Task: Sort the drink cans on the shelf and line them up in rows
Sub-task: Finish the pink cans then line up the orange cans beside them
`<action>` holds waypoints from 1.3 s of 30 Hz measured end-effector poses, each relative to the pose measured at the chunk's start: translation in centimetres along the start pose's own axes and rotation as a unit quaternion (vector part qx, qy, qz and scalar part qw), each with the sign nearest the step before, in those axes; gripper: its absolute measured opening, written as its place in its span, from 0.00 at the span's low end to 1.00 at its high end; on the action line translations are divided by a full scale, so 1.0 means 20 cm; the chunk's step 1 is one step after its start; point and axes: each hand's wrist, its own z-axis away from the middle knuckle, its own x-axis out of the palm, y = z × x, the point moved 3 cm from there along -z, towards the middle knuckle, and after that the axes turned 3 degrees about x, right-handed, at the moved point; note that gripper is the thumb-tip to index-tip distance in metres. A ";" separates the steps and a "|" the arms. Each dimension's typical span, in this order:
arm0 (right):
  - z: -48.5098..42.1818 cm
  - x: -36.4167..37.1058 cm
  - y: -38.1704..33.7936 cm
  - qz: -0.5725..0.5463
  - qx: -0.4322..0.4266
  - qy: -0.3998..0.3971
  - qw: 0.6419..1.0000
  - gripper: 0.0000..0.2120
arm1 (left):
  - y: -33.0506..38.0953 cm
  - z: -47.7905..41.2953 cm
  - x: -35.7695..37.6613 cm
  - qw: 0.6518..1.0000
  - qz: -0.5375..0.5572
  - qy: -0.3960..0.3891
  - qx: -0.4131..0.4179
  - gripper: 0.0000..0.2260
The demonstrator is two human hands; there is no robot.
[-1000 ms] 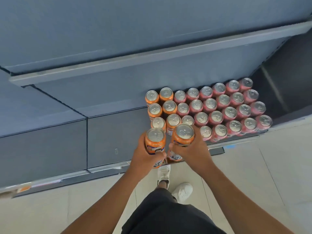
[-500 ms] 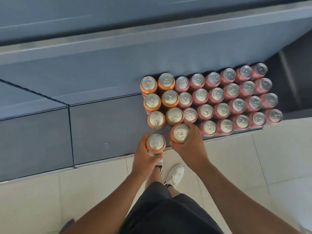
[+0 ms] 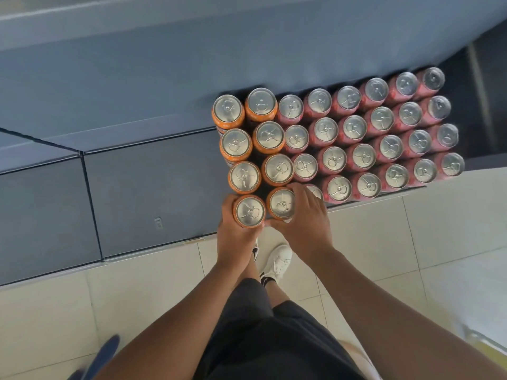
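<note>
The left hand [image 3: 238,237] is wrapping its grip around an orange can [image 3: 249,211], fingers curling round the can's left side and thumb pressing under its near edge. Just beside it, the right hand [image 3: 304,223] is clasping a second orange can [image 3: 281,202], fingers reaching over the far side and thumb lying along the near side. The two held cans are sitting upright and nearly touching each other at the front edge of the grey shelf [image 3: 153,193], directly in front of the other orange cans [image 3: 256,141], which are standing in two columns of three. The right hand's fingers are partly covering one pink can [image 3: 315,191] in the front row. To the right, the pink cans [image 3: 370,133] are standing packed tight in four rows, running across to the shelf's right end. Below the hands, a white shoe [image 3: 278,260] is resting on the pale tiled floor [image 3: 411,242], and dark shorts [image 3: 274,338] are filling the lower middle.
</note>
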 end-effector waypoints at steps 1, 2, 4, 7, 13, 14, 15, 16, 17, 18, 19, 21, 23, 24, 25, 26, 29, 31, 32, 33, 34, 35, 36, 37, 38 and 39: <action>0.00 0.00 0.01 0.005 -0.004 0.004 1.000 0.37 | 0.00 0.01 0.01 1.000 0.008 0.005 -0.004 0.32; 0.00 0.00 0.01 0.008 -0.007 0.006 1.000 0.36 | 0.01 0.01 0.01 1.000 0.018 0.009 -0.007 0.32; 0.00 -0.01 0.02 0.009 -0.008 0.006 1.000 0.36 | 0.01 0.01 0.02 0.999 0.027 0.016 -0.014 0.33; 0.00 -0.03 0.00 0.001 0.010 -0.013 1.000 0.35 | 0.02 0.01 0.03 0.999 0.027 0.018 -0.021 0.33; -0.01 -0.09 -0.02 -0.004 0.031 -0.088 0.996 0.35 | 0.12 0.05 0.00 1.000 -0.002 -0.003 -0.020 0.32; -0.02 -0.11 -0.01 -0.003 0.022 -0.103 0.994 0.36 | 0.15 0.06 -0.01 1.000 -0.016 -0.003 -0.017 0.33; -0.02 -0.13 -0.01 -0.003 0.013 -0.119 0.993 0.36 | 0.17 0.08 -0.02 1.000 -0.026 -0.001 -0.015 0.33; -0.03 -0.15 0.00 -0.003 0.005 -0.131 0.991 0.37 | 0.20 0.10 -0.03 0.999 -0.032 0.004 -0.015 0.32; -0.04 -0.18 0.02 -0.003 -0.002 -0.141 0.990 0.37 | 0.23 0.12 -0.03 0.999 -0.038 0.010 -0.015 0.32; -0.05 -0.20 0.04 -0.005 -0.007 -0.147 0.989 0.36 | 0.26 0.14 -0.03 0.999 -0.044 0.017 -0.014 0.32; -0.07 -0.24 0.06 -0.010 -0.009 -0.147 0.989 0.35 | 0.29 0.16 -0.03 0.998 -0.054 0.024 -0.013 0.32; -0.10 -0.30 0.13 -0.017 -0.012 -0.135 0.991 0.32 | 0.33 0.20 -0.01 0.997 -0.068 0.041 -0.011 0.31; -0.14 -0.37 0.21 -0.015 -0.019 -0.117 0.993 0.27 | 0.37 0.22 0.02 0.994 -0.088 0.066 -0.010 0.31; -0.15 -0.40 0.26 -0.016 -0.023 -0.109 0.994 0.25 | 0.39 0.24 0.04 0.991 -0.109 0.081 -0.008 0.31; -0.17 -0.43 0.31 -0.019 -0.028 -0.100 0.994 0.24 | 0.41 0.25 0.06 0.985 -0.141 0.097 -0.002 0.31; -0.18 -0.47 0.36 -0.022 -0.036 -0.094 0.995 0.23 | 0.43 0.26 0.09 0.976 -0.186 0.112 0.006 0.31; -0.24 -0.59 0.52 -0.010 -0.054 -0.073 0.996 0.20 | 0.50 0.31 0.24 0.931 -0.315 0.143 0.115 0.25; -0.28 -0.68 0.63 0.007 -0.047 -0.045 0.998 0.20 | 0.55 0.32 0.38 0.884 -0.370 0.131 0.252 0.18; -0.30 -0.73 0.68 0.011 -0.036 -0.030 0.999 0.20 | 0.57 0.33 0.45 0.860 -0.392 0.115 0.305 0.16; -0.33 -0.77 0.74 0.011 -0.021 -0.014 1.000 0.21 | 0.59 0.32 0.53 0.840 -0.411 0.098 0.342 0.14; -0.36 -0.82 0.80 0.010 -0.001 0.001 1.000 0.22 | 0.61 0.31 0.60 0.824 -0.429 0.080 0.362 0.14; -0.39 -0.87 0.86 0.008 0.026 0.016 1.000 0.24 | 0.61 0.29 0.68 0.812 -0.453 0.059 0.364 0.15; -0.43 -0.91 0.92 0.007 0.057 0.028 0.998 0.25 | 0.61 0.26 0.74 0.803 -0.482 0.033 0.348 0.19; -0.47 -0.95 0.97 0.010 0.089 0.036 0.995 0.27 | 0.61 0.23 0.80 0.798 -0.510 0.006 0.319 0.22; -0.51 -0.99 1.03 0.016 0.118 0.043 0.992 0.29 | 0.60 0.20 0.84 0.797 -0.532 -0.017 0.286 0.25; -0.54 -1.01 1.08 0.020 0.143 0.045 0.989 0.31 | 0.59 0.18 0.87 0.797 -0.547 -0.035 0.253 0.27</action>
